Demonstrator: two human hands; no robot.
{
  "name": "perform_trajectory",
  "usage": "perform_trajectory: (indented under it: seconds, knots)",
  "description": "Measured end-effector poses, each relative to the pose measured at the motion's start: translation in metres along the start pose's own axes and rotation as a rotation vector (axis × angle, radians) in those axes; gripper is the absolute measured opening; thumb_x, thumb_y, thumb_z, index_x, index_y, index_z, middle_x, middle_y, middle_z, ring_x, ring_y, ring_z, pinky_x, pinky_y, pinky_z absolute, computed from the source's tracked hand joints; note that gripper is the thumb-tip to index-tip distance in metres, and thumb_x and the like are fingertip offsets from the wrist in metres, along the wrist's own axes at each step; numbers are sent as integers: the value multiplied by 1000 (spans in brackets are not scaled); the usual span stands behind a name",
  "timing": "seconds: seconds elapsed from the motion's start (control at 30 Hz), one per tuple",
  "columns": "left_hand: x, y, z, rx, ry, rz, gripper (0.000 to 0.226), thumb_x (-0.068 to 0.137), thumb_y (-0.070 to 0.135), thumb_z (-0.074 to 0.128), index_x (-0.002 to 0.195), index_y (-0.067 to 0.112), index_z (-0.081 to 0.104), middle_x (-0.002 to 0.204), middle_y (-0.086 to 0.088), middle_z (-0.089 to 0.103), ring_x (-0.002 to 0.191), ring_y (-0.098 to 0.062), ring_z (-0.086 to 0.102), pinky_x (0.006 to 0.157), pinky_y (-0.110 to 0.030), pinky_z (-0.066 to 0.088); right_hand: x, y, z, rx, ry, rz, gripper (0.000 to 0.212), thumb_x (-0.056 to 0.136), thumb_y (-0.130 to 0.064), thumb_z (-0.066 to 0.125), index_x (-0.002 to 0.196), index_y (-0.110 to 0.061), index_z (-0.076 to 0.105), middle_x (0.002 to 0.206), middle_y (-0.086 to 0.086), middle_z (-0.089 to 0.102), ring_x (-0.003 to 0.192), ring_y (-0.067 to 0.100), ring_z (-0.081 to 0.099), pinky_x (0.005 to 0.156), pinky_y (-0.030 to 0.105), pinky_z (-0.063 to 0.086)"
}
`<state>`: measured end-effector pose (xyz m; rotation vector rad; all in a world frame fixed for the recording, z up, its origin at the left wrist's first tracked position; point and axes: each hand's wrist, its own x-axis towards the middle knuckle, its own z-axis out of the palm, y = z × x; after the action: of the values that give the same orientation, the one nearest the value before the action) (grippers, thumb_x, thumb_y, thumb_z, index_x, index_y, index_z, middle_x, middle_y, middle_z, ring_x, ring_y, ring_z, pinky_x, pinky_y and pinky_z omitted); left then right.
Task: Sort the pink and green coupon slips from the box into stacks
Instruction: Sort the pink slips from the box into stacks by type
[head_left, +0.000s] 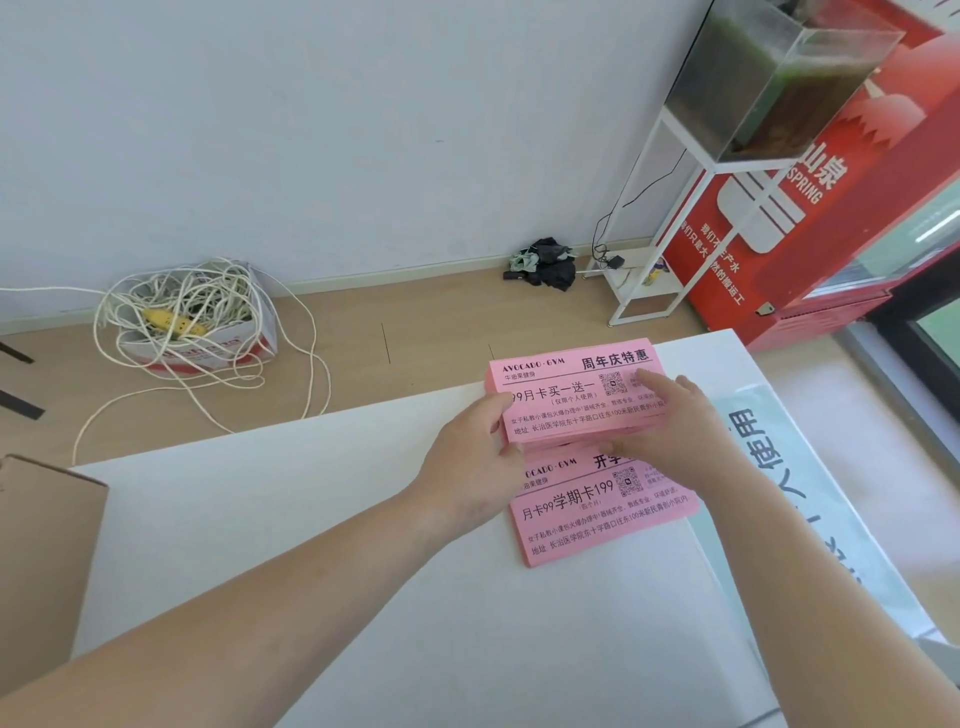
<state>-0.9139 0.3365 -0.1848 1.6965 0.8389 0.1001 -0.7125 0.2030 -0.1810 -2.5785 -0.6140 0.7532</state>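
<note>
Two stacks of pink coupon slips lie on the white table (322, 519) near its far right part. The far pink stack (566, 384) is held from both sides: my left hand (467, 457) grips its left edge with the thumb on top, and my right hand (670, 431) grips its right part, fingers lying on top and thumb at the near edge. The near pink stack (602, 514) lies flat just in front, partly covered by both hands. No green slips show. The corner of a brown cardboard box (47, 561) stands at the table's left edge.
On the wooden floor beyond the table a small box holds tangled white cord (192, 312). A dark cloth heap (545, 265), a white metal stand with a glass tank (769, 83) and a red cooler (831, 218) stand at the back right. A printed sheet (779, 467) lies on the table's right.
</note>
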Motion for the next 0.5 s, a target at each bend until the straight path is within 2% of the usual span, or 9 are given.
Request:
perform_trajectory:
  seconds: [0.03, 0.1, 0.2, 0.33, 0.43, 0.5]
  knots:
    - [1, -2, 0, -4, -3, 4, 44, 98, 4, 51, 106, 47, 59, 99, 45, 60, 94, 31, 50, 81, -2, 42, 1, 1, -1, -9, 25, -11, 101, 68, -36, 95, 153, -39, 41, 164, 10, 29, 147, 33, 35, 116, 50, 34]
    - [2, -5, 2, -5, -3, 12, 42, 98, 7, 52, 126, 36, 61, 115, 33, 65, 108, 20, 54, 94, -11, 45, 4, 3, -1, -1, 63, -36, 86, 72, -29, 93, 147, -35, 52, 148, 7, 48, 135, 30, 46, 108, 45, 42]
    - [1, -5, 4, -8, 0, 7, 48, 98, 10, 54, 141, 28, 55, 135, 20, 62, 126, 3, 53, 109, -24, 44, 5, 7, -2, 45, 107, -37, 66, 76, -22, 90, 136, -32, 63, 139, 3, 56, 125, 25, 52, 103, 39, 46]
    - [1, -5, 4, -21, -1, 4, 45, 99, 9, 54, 139, 29, 57, 135, 21, 62, 122, 6, 53, 105, -19, 41, 7, 13, -4, 58, 129, -38, 58, 76, -20, 89, 129, -32, 69, 142, -1, 56, 125, 23, 53, 97, 36, 45]
    - [0, -4, 4, -23, -11, -8, 45, 99, 10, 55, 140, 29, 57, 133, 24, 60, 120, 8, 52, 101, -14, 40, 6, 14, -5, 74, 114, -37, 64, 75, -19, 91, 133, -32, 67, 148, -1, 51, 136, 23, 47, 108, 39, 39]
    - [-1, -3, 4, -17, -27, -11, 45, 99, 10, 54, 139, 30, 57, 125, 29, 59, 113, 14, 52, 92, -4, 38, 7, 13, -5, 80, 117, -47, 61, 75, -19, 90, 131, -32, 68, 149, -1, 50, 137, 22, 46, 111, 38, 36]
